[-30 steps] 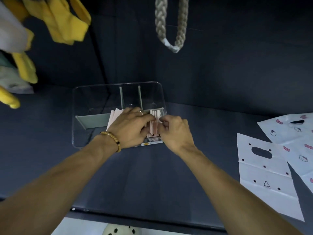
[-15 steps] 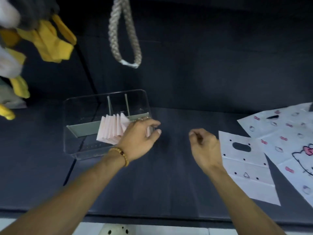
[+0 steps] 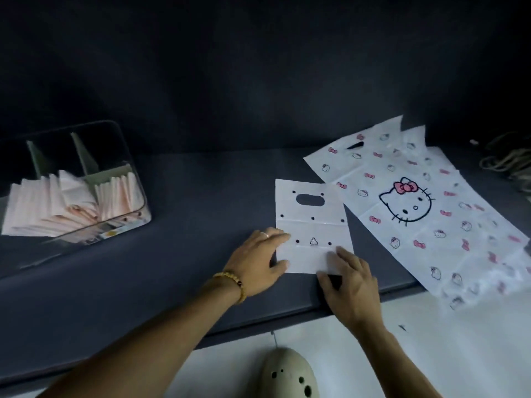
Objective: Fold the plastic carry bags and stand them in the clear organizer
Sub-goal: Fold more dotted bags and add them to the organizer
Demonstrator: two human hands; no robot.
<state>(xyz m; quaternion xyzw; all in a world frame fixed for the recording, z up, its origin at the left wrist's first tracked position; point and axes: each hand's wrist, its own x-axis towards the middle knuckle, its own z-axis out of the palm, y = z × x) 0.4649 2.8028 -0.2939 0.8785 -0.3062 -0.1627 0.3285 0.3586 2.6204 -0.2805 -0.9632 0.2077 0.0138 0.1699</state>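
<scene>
A small white carry bag [image 3: 311, 222] with black dots and a cut-out handle lies flat on the dark table [image 3: 186, 225]. My left hand [image 3: 258, 261] rests on its lower left edge with fingers straight. On the bag's lower right corner rests my right hand [image 3: 349, 285], fingers flat. Larger white bags [image 3: 425, 214] printed with a cat face and pink bows lie spread to the right. The clear organizer [image 3: 138, 179] stands at the far left, with several folded pink-white bags [image 3: 54, 205] upright inside it.
The table's front edge [image 3: 287, 320] runs just under my wrists, with a light floor below. A pale rounded object with holes [image 3: 290, 374] sits at the bottom. Coiled cord [image 3: 508, 159] lies at the far right. A dark wall backs the table.
Both hands left the organizer and moved right onto the small dotted bag. The view swung right, so the organizer now sits at the far left.
</scene>
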